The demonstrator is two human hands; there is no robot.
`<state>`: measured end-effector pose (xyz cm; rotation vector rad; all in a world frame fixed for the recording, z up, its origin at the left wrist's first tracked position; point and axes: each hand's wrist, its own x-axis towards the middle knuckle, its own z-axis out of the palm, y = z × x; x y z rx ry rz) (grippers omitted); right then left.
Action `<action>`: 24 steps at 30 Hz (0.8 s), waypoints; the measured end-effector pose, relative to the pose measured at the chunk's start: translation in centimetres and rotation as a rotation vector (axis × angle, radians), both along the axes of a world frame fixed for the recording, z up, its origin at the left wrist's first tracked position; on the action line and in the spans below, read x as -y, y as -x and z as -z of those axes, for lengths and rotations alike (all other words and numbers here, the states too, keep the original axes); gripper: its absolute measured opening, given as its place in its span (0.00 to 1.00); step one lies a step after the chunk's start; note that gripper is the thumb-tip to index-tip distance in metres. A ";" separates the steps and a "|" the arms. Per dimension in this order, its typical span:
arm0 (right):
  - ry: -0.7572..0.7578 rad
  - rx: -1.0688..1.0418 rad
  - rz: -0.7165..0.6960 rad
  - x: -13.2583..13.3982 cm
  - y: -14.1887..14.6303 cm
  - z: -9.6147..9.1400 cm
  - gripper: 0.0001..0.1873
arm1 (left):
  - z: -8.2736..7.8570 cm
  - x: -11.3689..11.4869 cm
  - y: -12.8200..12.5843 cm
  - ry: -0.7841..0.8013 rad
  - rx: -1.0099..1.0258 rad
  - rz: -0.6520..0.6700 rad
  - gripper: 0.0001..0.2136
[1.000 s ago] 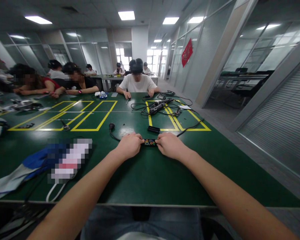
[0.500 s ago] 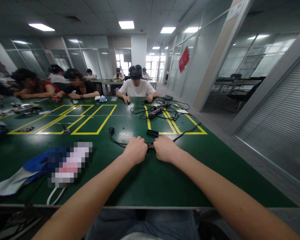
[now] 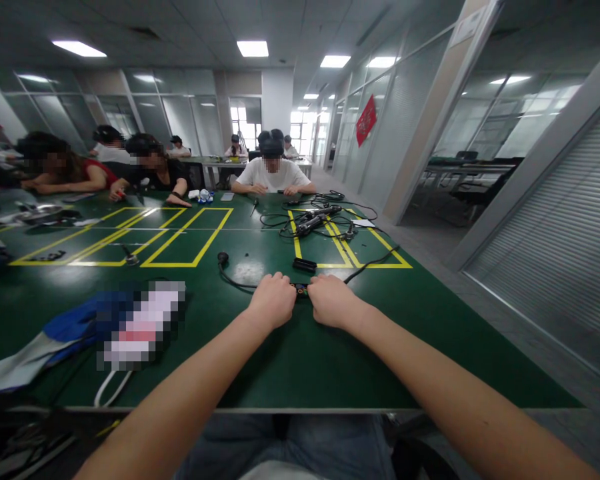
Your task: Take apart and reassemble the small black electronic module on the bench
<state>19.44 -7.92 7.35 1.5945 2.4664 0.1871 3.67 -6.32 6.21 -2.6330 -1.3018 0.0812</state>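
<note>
My left hand (image 3: 274, 300) and my right hand (image 3: 333, 300) are both closed, holding opposite ends of a small black corded device (image 3: 301, 291). Only its middle shows between my fists, with tiny orange and green parts on it; the ends are hidden by my fingers. A black cable with a plug (image 3: 223, 258) curves out to the left of my left hand. Another black cable (image 3: 373, 265) runs up and right from behind my right hand. Just beyond my hands lies a hollow black casing piece (image 3: 305, 265), touched by neither.
Black corded tools (image 3: 313, 221) lie tangled in their cables at the far right of the green table (image 3: 290, 373). A blue and white cloth (image 3: 75, 327) and a blurred pinkish item (image 3: 145, 323) are at left. A co-worker in a white shirt (image 3: 273, 175) sits opposite.
My hands keep the same grip on the device. The person opposite has drawn both hands closer together. A person in black at left has laid one arm farther forward on the table.
</note>
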 end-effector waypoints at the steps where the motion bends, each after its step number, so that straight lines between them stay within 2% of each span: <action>1: 0.004 -0.001 0.002 0.0 0.0 0.0 0.16 | -0.1 0.0 -0.2 0.005 -0.002 -0.003 0.14; 13: 0.046 -0.027 0.021 -0.1 0.1 -0.4 0.18 | 0.2 -0.2 -1.0 -0.018 0.044 0.024 0.11; 17: 0.086 -0.065 0.068 -1.3 -1.0 -1.0 0.17 | -0.2 -0.3 -0.9 0.011 0.037 0.015 0.11; 19: 0.123 -0.168 0.073 -2.8 -2.3 -1.2 0.16 | -0.2 -0.4 -0.5 0.012 0.045 0.008 0.12; 21: 0.044 -0.373 0.057 -4.5 -3.8 -0.8 0.16 | 0.0 -0.5 0.2 -0.008 0.073 0.011 0.14; 22: -0.025 -0.482 0.115 -5.2 -4.5 -0.2 0.18 | 0.2 -0.6 0.6 -0.020 0.088 0.020 0.15; 24: -0.162 -0.630 0.321 -6.4 -5.2 1.6 0.23 | 0.6 -0.9 1.3 -0.031 0.105 0.037 0.16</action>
